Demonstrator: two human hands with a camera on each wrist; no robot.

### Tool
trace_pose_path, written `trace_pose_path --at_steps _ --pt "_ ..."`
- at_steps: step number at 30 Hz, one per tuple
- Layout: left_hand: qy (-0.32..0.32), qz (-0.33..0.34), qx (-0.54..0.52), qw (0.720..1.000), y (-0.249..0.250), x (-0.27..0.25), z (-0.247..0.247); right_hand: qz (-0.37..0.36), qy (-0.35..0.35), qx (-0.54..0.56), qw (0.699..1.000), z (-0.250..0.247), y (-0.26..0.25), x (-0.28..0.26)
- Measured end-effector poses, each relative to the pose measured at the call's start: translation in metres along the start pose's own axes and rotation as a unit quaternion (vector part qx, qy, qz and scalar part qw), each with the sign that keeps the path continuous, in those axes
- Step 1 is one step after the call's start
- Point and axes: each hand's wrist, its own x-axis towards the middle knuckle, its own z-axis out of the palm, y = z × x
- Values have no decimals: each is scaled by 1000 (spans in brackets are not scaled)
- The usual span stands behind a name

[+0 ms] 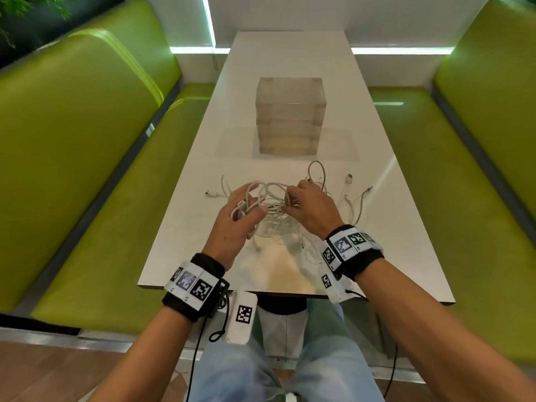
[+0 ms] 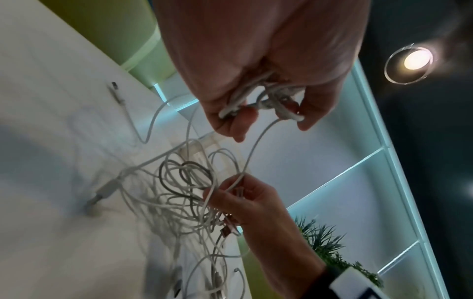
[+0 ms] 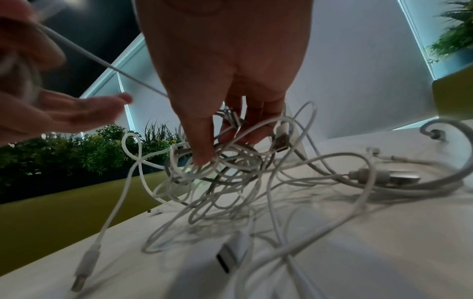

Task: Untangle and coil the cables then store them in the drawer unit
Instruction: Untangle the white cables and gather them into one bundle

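Note:
A tangle of white cables (image 1: 275,216) lies on the white table (image 1: 290,62) in front of a clear drawer unit (image 1: 290,114), whose drawers look closed. My left hand (image 1: 246,206) is raised over the left of the tangle and grips a few small loops of white cable (image 2: 256,103) between thumb and fingers. One strand runs from those loops down to my right hand (image 1: 290,200), which pinches it at the top of the tangle (image 2: 238,180). In the right wrist view its fingertips (image 3: 204,155) reach into the cable pile (image 3: 230,182).
Loose plug ends lie around the pile, a USB plug (image 1: 349,178) at the right and another plug (image 1: 210,193) at the left. Green benches (image 1: 87,169) flank the narrow table. The near table edge (image 1: 290,291) is just below my wrists.

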Motion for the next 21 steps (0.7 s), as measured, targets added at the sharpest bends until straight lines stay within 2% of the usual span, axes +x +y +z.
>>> trace_pose_path --at_steps 3,9,16,21 --pt "3 0 -1 1000 -5 4 12 -4 -5 -7 1000 -4 -2 -4" --pt "73 -36 64 995 -26 16 28 -17 -8 8 1000 -10 -9 -11" --pt "141 23 88 986 -34 19 38 -55 -4 11 998 0 -20 -15" --pt "165 80 162 970 -33 17 35 -32 -3 31 999 3 -27 -14"
